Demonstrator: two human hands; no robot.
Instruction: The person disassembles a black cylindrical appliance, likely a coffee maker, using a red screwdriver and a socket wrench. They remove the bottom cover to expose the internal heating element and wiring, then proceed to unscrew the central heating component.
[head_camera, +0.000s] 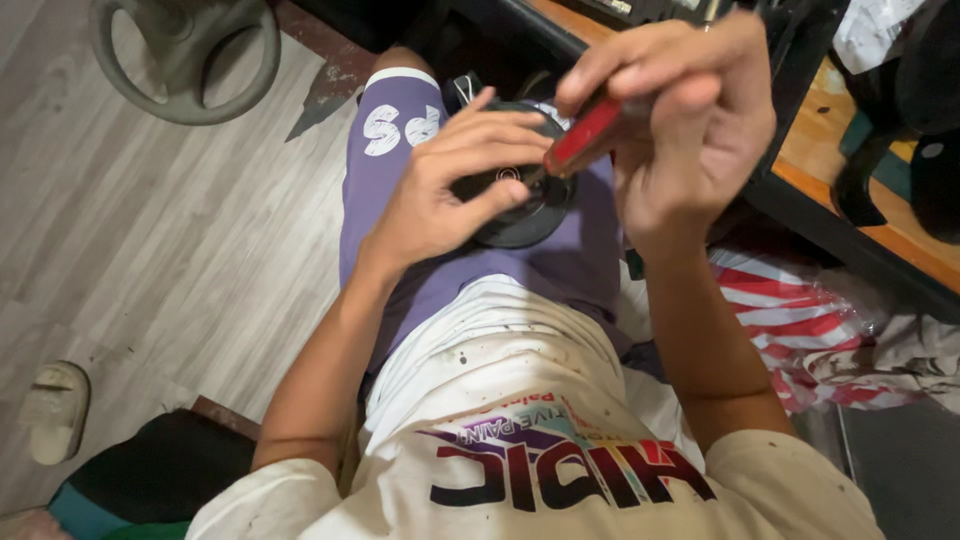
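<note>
Soft, even indoor light fell across the pale floor; shadows stayed faint, the nearer right hand slightly blurred, edges mildly stretched

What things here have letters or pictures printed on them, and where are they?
Shirt print: on the chest of the white T-shirt, bottom centre; dark red, purple and teal shapes.
Shorts print: on the purple shorts' leg, top centre; chunky white marks.
Striped bag: right side, crumpled; red and white.
</note>
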